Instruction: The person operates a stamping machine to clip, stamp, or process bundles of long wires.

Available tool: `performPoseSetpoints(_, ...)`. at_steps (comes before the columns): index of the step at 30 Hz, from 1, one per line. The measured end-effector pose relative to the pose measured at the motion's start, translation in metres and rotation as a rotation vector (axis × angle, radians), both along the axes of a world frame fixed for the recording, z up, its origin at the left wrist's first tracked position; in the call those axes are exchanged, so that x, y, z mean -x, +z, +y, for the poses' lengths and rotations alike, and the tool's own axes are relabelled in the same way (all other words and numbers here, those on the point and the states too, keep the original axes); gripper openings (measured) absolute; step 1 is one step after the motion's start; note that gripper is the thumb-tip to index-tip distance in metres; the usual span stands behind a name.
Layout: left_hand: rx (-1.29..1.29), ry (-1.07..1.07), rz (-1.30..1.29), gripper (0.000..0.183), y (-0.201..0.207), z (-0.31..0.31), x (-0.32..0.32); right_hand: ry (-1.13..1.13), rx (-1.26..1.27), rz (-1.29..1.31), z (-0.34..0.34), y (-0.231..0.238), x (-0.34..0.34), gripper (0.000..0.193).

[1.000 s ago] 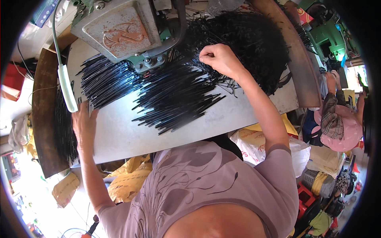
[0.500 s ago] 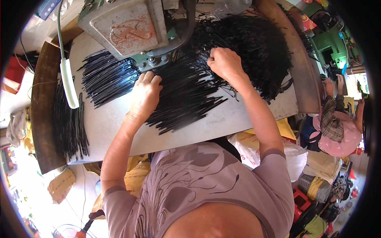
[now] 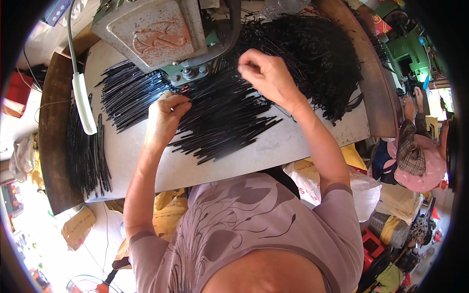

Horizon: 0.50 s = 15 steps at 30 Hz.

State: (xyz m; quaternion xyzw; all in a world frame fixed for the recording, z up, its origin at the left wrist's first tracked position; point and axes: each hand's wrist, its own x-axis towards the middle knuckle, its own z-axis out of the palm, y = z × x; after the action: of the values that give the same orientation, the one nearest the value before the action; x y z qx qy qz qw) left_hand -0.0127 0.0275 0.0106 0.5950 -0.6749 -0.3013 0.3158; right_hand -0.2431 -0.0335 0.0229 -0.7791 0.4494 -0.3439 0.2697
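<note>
My left hand (image 3: pixel 166 117) is closed in a pinch just below the bolted plate (image 3: pixel 188 73) of a machine; whatever is between its fingertips is too small to make out. To its right, my right hand (image 3: pixel 271 80) is raised over the black strips, thumb and fingers drawn together, with nothing I can name in them. Thin black strips (image 3: pixel 224 117) lie in a loose layer between and below my hands. Left of the machine, more strips form a neat row (image 3: pixel 129 95). A big tangled heap of strips (image 3: pixel 317 63) lies beyond my right hand.
The worn machine head (image 3: pixel 156 41) overhangs the pale tabletop (image 3: pixel 273 146). A wooden rim (image 3: pixel 56 132) borders the table, with a bundle of strips (image 3: pixel 88 151) beside it. A white tube lamp (image 3: pixel 84 102) hangs at left. Another person (image 3: pixel 415 161) works at right near a green machine.
My left hand has drawn slightly down and left, away from the plate. My right hand has moved left and a little up, off the edge of the tangled heap.
</note>
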Motion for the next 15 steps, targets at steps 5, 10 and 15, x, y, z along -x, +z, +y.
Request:
performPoseSetpoints(5, -0.152, 0.008, 0.131, 0.012, 0.006, 0.004, -0.002, 0.179, -0.227, -0.186, 0.003, -0.008, -0.02, 0.011)
performPoseSetpoints(10, -0.271, -0.022, 0.271, 0.015, 0.011, 0.007, 0.007, 0.284, -0.45, -0.328, 0.009, -0.01, -0.047, 0.012)
performPoseSetpoints(15, -0.03, 0.191, 0.096, 0.011, 0.008, -0.006, -0.001, 0.109, -0.725, -0.607, 0.005, -0.021, -0.052, 0.012)
